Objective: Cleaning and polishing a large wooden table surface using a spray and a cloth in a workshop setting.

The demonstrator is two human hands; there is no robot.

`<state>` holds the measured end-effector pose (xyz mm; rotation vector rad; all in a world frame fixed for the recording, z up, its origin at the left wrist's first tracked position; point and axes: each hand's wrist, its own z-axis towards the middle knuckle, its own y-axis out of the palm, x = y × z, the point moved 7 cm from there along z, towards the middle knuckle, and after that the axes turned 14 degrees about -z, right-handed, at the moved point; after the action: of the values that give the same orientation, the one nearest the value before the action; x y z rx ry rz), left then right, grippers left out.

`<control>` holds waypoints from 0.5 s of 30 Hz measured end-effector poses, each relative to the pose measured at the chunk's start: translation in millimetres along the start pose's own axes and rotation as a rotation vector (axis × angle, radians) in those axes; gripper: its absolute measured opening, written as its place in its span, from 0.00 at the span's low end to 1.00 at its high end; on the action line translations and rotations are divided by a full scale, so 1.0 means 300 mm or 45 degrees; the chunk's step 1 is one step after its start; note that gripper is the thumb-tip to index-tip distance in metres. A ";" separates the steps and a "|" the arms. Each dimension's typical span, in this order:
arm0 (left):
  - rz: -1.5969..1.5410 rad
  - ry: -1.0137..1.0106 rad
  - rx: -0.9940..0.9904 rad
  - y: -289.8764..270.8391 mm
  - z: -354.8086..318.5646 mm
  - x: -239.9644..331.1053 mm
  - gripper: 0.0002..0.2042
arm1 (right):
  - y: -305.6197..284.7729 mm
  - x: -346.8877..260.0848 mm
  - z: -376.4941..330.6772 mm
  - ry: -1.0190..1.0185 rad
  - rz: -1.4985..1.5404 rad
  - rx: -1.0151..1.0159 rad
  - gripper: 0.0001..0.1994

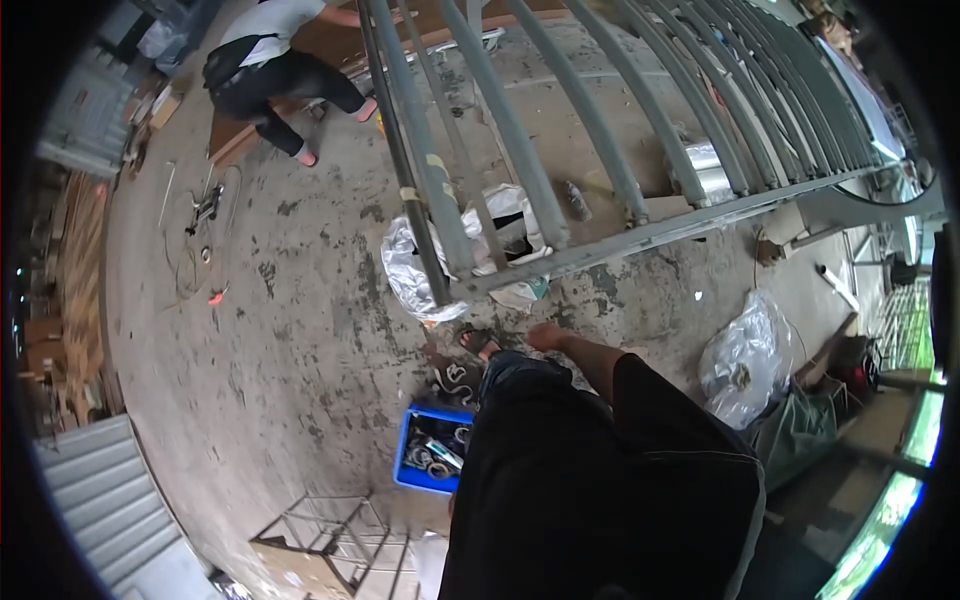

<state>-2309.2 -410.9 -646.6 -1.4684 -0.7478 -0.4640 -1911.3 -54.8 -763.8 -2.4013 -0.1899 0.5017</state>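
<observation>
My right hand (545, 336) reaches forward at the end of a bare forearm, below the lower rail of a grey metal barred frame (640, 238). It looks compact and rounded; its fingers are too small to make out. Of my left hand only a sliver of skin (452, 503) seems to show, next to a blue crate (402, 458), the rest being hidden by my dark clothing. Loose tools and rings of tape or cable fill the crate. Just past my sandalled foot (480, 344), a silvery sack (408, 275) lies under the frame's near corner, with dark contents showing.
A co-worker (280, 70) bends over a brown board (440, 32) at the far left. Cables and a tool (207, 207) lie on the stained floor. Clear plastic sheeting (745, 360) is heaped at the right; a thin metal rack (345, 535) stands at the lower left.
</observation>
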 end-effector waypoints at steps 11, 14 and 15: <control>-1.362 -1.537 0.392 -0.459 0.499 -0.420 0.27 | -0.452 -0.746 0.439 -0.556 0.314 0.619 0.10; -1.321 -1.553 0.152 -0.523 0.621 -0.673 0.28 | -0.290 -0.626 0.528 -0.451 0.085 0.502 0.05; -1.245 -1.580 -0.028 -0.559 0.636 -0.754 0.27 | -0.239 -0.551 0.529 -0.318 0.580 0.425 0.05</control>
<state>-2615.8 -271.9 -695.4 -1.2194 -2.4869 -0.2094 -2126.9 49.7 -778.8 -2.0433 0.3202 0.9612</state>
